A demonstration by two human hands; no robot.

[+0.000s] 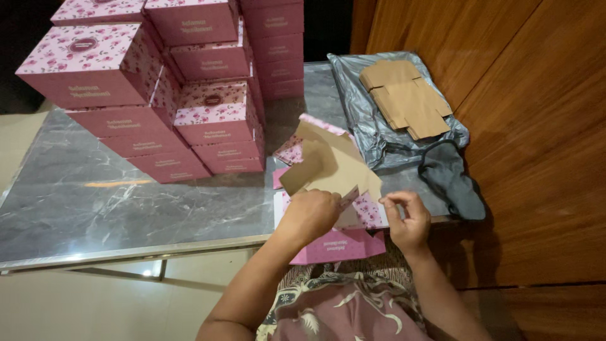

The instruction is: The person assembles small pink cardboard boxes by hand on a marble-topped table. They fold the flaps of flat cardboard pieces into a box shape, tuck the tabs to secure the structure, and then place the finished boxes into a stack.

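Flat pink box blank [338, 189] being folded at bench [126, 196] edge: left hand [310, 215] gripping flap, right hand [407, 221] pinching corner; panel likely creasing crooked or slipping off edge.

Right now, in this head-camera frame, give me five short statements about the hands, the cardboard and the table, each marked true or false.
1. Both hands are on a partly folded box blank. True: the left hand and the right hand grip the pink floral box blank at the near edge of the table.
2. Finished pink boxes are stacked at the far left. True: the stack of pink boxes stands on the grey marble table.
3. The flat brown blanks lie on the bare floor. False: the flat brown blanks lie on a silver plastic bag.
4. The right hand holds scissors. False: it pinches only cardboard.
5. The tabletop is wooden. False: it is grey marble.
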